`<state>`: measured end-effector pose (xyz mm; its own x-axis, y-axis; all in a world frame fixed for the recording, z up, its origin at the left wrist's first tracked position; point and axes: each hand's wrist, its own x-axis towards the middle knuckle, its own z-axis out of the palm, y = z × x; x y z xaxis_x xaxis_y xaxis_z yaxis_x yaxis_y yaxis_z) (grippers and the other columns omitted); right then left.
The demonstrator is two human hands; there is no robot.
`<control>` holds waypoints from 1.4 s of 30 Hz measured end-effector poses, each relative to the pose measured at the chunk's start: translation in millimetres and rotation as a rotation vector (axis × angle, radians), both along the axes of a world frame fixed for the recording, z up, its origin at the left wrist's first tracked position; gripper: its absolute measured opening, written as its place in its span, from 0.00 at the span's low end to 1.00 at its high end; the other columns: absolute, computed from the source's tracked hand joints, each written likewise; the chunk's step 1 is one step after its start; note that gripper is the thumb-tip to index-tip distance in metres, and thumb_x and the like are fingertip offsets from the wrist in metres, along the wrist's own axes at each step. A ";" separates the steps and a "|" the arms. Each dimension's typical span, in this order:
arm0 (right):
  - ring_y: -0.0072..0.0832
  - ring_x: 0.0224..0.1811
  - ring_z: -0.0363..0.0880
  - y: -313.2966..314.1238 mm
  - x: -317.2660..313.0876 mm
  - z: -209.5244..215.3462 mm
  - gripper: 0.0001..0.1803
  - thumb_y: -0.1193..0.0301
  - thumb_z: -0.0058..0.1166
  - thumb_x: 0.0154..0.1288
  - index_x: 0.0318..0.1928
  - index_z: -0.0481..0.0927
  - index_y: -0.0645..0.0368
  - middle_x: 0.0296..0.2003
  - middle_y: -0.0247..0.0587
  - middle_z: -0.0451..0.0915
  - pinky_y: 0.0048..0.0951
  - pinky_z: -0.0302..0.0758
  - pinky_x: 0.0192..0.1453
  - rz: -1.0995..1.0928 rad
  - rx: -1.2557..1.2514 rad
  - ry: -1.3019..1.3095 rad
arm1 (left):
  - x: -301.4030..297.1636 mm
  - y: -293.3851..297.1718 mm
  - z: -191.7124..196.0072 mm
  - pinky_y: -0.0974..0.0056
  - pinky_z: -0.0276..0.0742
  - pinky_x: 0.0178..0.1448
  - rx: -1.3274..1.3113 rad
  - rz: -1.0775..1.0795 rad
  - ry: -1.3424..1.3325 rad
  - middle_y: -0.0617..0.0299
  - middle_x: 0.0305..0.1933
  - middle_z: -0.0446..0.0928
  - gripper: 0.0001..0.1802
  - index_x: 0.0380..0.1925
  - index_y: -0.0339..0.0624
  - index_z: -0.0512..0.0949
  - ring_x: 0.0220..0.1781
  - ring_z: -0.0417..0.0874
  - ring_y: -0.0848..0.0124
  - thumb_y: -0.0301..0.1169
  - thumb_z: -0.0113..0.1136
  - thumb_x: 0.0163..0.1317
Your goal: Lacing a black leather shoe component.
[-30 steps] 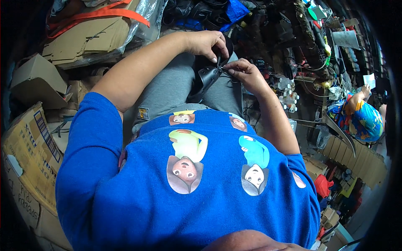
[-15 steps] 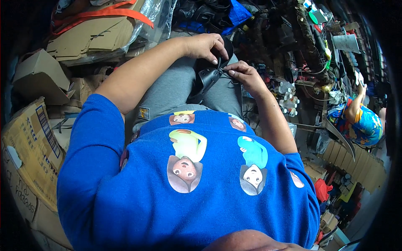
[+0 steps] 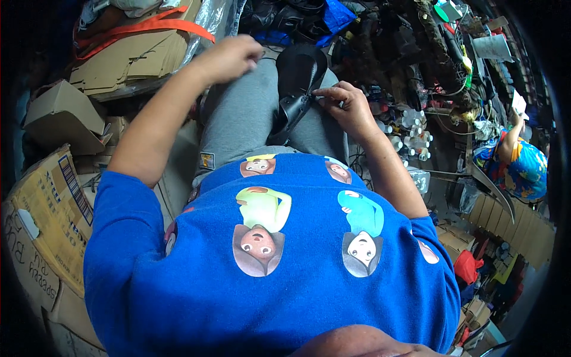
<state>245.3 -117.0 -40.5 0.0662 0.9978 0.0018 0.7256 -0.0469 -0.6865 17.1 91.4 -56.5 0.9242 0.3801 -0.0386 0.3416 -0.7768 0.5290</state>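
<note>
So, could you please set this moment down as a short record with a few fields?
setting: cluttered workshop, person seated, seen from above
left hand: raised, loosely closed above the knee, apart from the shoe
right hand: fingers pinching at the shoe's side
shoe: black, lying on the lap between the gray trousers
nearby left: cardboard boxes, flat cardboard bound with an orange strap
nearby right: small white bottles

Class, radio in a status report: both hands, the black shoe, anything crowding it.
Left hand raised beside the shoe, fingers curled, hold unclear. Right hand pinching at the shoe's side. Shoe rests on the lap. Boxes at left, clutter beyond.
</note>
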 end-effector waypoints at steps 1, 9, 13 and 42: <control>0.29 0.27 0.77 -0.8 -1.1 -0.2 0.14 0.77 0.62 0.52 0.40 0.86 0.50 0.25 0.38 0.76 0.29 0.75 0.34 -0.010 0.003 0.023 | -9.1 14.6 2.1 0.56 0.72 0.52 0.001 -0.003 0.004 0.52 0.45 0.72 0.12 0.39 0.39 0.75 0.45 0.77 0.53 0.27 0.62 0.54; 0.37 0.28 0.78 -8.1 -9.4 -0.5 0.14 0.77 0.60 0.53 0.41 0.85 0.49 0.28 0.40 0.77 0.34 0.75 0.37 0.017 0.076 -0.176 | 9.8 -3.3 7.4 0.59 0.70 0.60 0.103 0.213 -0.022 0.52 0.53 0.72 0.20 0.50 0.43 0.77 0.57 0.74 0.56 0.37 0.60 0.58; 0.35 0.30 0.78 -11.0 -12.1 -3.5 0.15 0.78 0.58 0.53 0.42 0.85 0.49 0.28 0.41 0.77 0.34 0.75 0.38 -0.043 0.009 -0.038 | 45.2 15.5 -37.1 0.59 0.72 0.55 0.040 0.131 0.217 0.52 0.46 0.75 0.16 0.44 0.42 0.78 0.50 0.77 0.57 0.37 0.60 0.58; 0.33 0.44 0.74 -20.9 -16.7 1.0 0.17 0.72 0.55 0.57 0.46 0.84 0.40 0.32 0.35 0.76 0.41 0.61 0.56 -0.017 0.033 -0.371 | -9.5 -81.0 10.5 0.62 0.73 0.47 0.023 0.104 -0.219 0.58 0.31 0.72 0.16 0.40 0.43 0.82 0.37 0.77 0.63 0.17 0.56 0.51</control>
